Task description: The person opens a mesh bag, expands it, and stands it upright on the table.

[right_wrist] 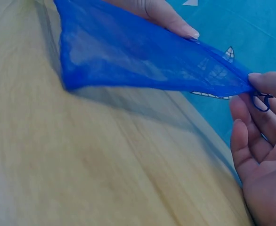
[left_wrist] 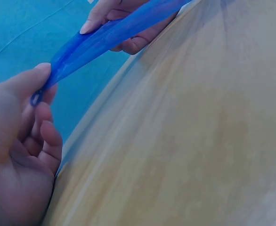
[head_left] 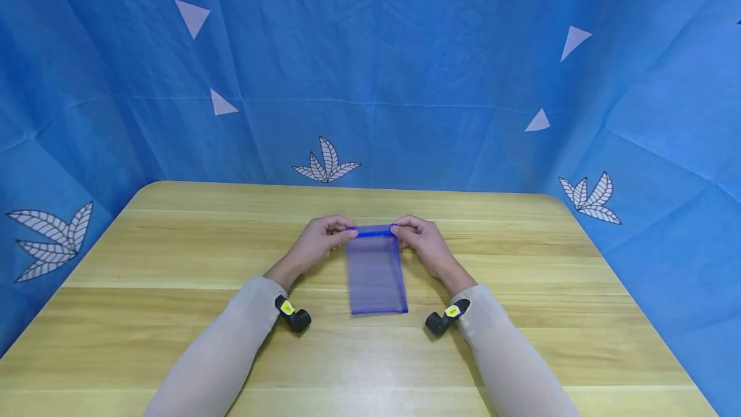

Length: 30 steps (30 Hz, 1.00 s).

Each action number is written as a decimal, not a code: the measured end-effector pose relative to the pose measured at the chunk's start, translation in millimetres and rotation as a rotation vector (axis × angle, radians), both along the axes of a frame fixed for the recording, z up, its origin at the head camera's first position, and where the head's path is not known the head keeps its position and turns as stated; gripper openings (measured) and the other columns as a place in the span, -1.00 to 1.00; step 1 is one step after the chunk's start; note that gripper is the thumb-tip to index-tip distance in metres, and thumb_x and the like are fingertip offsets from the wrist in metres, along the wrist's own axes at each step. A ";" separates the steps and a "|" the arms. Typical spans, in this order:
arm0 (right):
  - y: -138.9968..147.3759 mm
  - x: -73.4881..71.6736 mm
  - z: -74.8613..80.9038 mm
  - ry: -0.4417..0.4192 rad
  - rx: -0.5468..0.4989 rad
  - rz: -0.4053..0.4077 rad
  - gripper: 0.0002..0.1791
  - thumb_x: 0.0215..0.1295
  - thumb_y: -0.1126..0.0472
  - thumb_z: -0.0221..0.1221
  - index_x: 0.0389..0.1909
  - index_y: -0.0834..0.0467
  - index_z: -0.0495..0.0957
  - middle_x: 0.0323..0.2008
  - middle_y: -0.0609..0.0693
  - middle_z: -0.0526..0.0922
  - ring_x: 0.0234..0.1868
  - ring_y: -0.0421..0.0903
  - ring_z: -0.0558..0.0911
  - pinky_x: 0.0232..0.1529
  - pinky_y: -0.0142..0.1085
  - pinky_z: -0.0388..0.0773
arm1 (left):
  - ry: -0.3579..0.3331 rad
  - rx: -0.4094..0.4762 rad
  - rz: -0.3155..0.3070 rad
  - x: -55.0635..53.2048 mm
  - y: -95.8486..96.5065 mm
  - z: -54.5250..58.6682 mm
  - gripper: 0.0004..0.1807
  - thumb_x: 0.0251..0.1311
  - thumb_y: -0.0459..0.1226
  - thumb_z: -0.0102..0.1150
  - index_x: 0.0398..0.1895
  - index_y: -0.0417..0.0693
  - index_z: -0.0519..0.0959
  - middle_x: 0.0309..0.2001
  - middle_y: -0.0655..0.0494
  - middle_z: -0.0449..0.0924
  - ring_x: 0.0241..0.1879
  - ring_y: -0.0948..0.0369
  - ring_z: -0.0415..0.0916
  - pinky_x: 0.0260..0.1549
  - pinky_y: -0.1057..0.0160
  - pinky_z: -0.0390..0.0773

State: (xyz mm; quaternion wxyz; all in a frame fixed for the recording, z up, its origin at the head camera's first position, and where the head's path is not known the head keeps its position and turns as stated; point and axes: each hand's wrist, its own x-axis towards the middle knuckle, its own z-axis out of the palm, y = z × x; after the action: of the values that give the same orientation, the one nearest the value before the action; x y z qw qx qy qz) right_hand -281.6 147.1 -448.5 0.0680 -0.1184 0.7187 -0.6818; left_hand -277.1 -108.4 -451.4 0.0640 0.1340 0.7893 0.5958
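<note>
A sheer blue drawstring pouch [head_left: 375, 275] hangs flat between both hands above the wooden table, its darker top band uppermost. My left hand [head_left: 321, 240] pinches the pouch's upper left corner between thumb and forefinger; a small cord loop [left_wrist: 36, 98] pokes out below that thumb in the left wrist view. At the upper right corner, my right hand [head_left: 425, 243] pinches the fabric the same way. Thin blue cord [right_wrist: 262, 102] curls out beside the right thumb in the right wrist view. Whether anything is inside the pouch's lower part, I see only table through the mesh.
The light wooden table [head_left: 173, 262] spreads out around both arms, its rounded far edge meeting a blue patterned cloth [head_left: 440, 82]. A small black camera [head_left: 296, 319] is strapped to the left wrist, and another camera [head_left: 438, 322] to the right.
</note>
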 end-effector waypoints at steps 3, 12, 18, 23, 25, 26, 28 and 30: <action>0.5 -0.2 -0.2 0.017 0.029 -0.028 -0.76 0.36 0.25 0.20 -0.16 0.39 0.59 -0.51 -0.06 0.57 -0.46 -0.13 0.49 -0.34 -0.33 0.51 | 0.002 -0.017 0.014 0.0 0.0 -0.3 -0.74 0.22 -0.06 0.32 -0.15 0.00 0.68 -0.39 0.07 0.55 -0.48 0.17 0.39 -0.53 0.27 0.45; 2.4 -0.7 -1.2 0.042 0.074 -0.050 -0.77 0.38 0.16 0.21 -0.23 0.29 0.60 -0.55 -0.03 0.52 -0.48 -0.13 0.48 -0.40 -0.34 0.44 | -0.011 -0.032 0.062 -0.8 -0.8 -1.2 -0.79 0.31 -0.05 0.23 -0.17 0.06 0.69 -0.36 0.04 0.55 -0.44 0.13 0.40 -0.50 0.24 0.45; 1.9 -1.4 -2.3 0.039 0.050 -0.038 -0.78 0.37 0.16 0.21 -0.23 0.28 0.60 -0.54 -0.04 0.54 -0.48 -0.13 0.48 -0.40 -0.34 0.46 | -0.025 0.001 0.088 -0.1 -0.6 0.8 -0.75 0.31 -0.04 0.22 -0.15 0.02 0.68 -0.37 0.07 0.53 -0.45 0.16 0.38 -0.51 0.27 0.42; 1.4 -1.0 -2.2 0.052 0.051 -0.007 -0.78 0.36 0.18 0.21 -0.21 0.30 0.61 -0.52 -0.04 0.57 -0.47 -0.14 0.49 -0.38 -0.33 0.48 | -0.023 0.025 0.103 -1.0 0.1 1.0 -0.74 0.30 -0.05 0.23 -0.15 -0.02 0.67 -0.36 0.08 0.54 -0.45 0.15 0.37 -0.52 0.29 0.40; 1.4 -1.0 -2.1 0.052 0.050 -0.011 -0.79 0.36 0.20 0.22 -0.21 0.31 0.61 -0.52 -0.04 0.57 -0.48 -0.14 0.49 -0.38 -0.33 0.48 | -0.026 0.017 0.095 -0.9 0.2 1.1 -0.72 0.27 -0.05 0.26 -0.14 -0.04 0.67 -0.39 0.08 0.52 -0.46 0.16 0.36 -0.52 0.29 0.41; 1.3 -0.9 -1.9 0.050 0.048 -0.016 -0.80 0.36 0.21 0.22 -0.22 0.31 0.61 -0.52 -0.04 0.57 -0.48 -0.14 0.49 -0.39 -0.34 0.47 | -0.026 0.009 0.086 -0.6 0.3 1.4 -0.71 0.25 -0.05 0.28 -0.15 -0.05 0.67 -0.41 0.07 0.50 -0.48 0.15 0.35 -0.53 0.29 0.41; 1.4 -1.1 -1.7 0.045 0.042 -0.029 -0.79 0.36 0.21 0.22 -0.22 0.32 0.60 -0.52 -0.03 0.56 -0.48 -0.14 0.49 -0.39 -0.35 0.47 | -0.027 -0.007 0.068 -0.2 0.5 1.5 -0.71 0.22 -0.05 0.31 -0.16 -0.06 0.67 -0.45 0.07 0.47 -0.49 0.15 0.34 -0.54 0.29 0.41; 1.7 -1.3 -1.5 0.036 0.032 -0.043 -0.80 0.36 0.21 0.21 -0.22 0.32 0.60 -0.52 -0.02 0.56 -0.48 -0.14 0.49 -0.40 -0.35 0.47 | -0.026 -0.029 0.056 0.0 0.4 1.2 -0.71 0.22 -0.04 0.31 -0.18 -0.06 0.67 -0.47 0.08 0.46 -0.49 0.16 0.34 -0.53 0.29 0.41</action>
State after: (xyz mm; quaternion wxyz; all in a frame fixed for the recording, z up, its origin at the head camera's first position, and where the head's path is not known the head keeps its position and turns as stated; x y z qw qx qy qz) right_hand -283.0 148.8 -450.0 0.0423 -0.1139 0.7329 -0.6694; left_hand -277.0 -108.0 -450.2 0.0595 0.1031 0.8003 0.5877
